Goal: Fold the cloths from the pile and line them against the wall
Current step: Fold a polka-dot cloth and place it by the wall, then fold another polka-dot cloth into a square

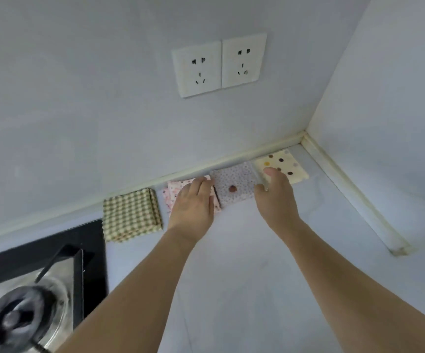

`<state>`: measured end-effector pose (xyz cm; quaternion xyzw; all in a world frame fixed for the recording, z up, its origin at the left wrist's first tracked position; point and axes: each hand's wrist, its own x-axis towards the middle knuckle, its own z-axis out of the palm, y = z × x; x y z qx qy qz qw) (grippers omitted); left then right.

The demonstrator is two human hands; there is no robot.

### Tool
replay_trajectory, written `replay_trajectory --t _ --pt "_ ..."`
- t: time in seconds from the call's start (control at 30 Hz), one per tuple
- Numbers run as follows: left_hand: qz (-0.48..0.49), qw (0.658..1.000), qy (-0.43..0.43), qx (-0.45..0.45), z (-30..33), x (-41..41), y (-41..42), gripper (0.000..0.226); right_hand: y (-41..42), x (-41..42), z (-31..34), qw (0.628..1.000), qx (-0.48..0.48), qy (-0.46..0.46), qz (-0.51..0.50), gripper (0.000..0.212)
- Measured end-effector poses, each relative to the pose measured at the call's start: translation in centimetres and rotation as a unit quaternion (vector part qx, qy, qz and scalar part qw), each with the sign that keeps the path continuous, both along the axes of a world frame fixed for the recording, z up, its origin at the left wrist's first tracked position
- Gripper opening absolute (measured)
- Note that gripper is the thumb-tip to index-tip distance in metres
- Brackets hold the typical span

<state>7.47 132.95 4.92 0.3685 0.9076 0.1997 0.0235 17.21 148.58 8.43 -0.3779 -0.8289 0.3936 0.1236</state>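
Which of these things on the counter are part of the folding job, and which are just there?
Job: checked cloth, pink cloth, grey cloth, dotted cream cloth, left hand, right hand, wall.
Just there: stove, sockets.

4 folded cloths (234,188) in row along wall (104,123) | stove (89,250) left | sockets (219,64) above
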Motion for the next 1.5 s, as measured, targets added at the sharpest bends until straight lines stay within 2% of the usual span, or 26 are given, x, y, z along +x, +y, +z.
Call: replay_trajectory --t 0.1,0.37,0.7,0.8,0.93,1.1,1.23,1.33,1.5 --pt "0.015 0.999 0.038 0.002 1.2 0.1 -4.4 0.036 -4.3 0.1 1.0 0.999 0.009 -0.009 0.036 0.044" --pt "0.055 0.996 0.063 0.034 5.1 -0.1 -21.7 0.036 -22.0 -0.4 4.5 0.990 0.053 -0.003 0.130 0.048" --pt "0.137 0.986 0.097 0.001 9.9 0.2 -41.8 0.040 -39.1 -2.1 8.7 0.974 0.068 0.022 0.214 0.048" --pt "0.174 0.981 0.088 0.000 10.3 0.7 -46.0 0.040 -42.9 -3.1 9.2 0.968 0.059 0.028 0.243 0.047" --pt "0.171 0.981 0.093 -0.010 10.0 0.9 -52.4 0.042 -49.3 -3.9 9.7 0.963 0.039 0.033 0.264 0.045" --pt "0.220 0.973 0.068 0.027 10.2 -1.5 -61.9 0.042 -58.8 -6.5 10.0 0.957 0.033 0.031 0.286 0.045" --pt "0.211 0.976 0.049 0.003 9.7 -4.1 -71.4 0.043 -68.2 -9.2 9.3 0.958 0.045 0.016 0.283 0.044" --pt "0.240 0.970 0.031 -0.005 9.2 -5.6 -78.2 0.044 -75.0 -10.7 9.3 0.952 0.032 0.004 0.306 0.042" --pt "0.268 0.963 0.007 0.000 9.2 -6.8 -86.0 0.044 -81.9 -12.6 9.9 0.934 0.014 -0.003 0.356 0.043"
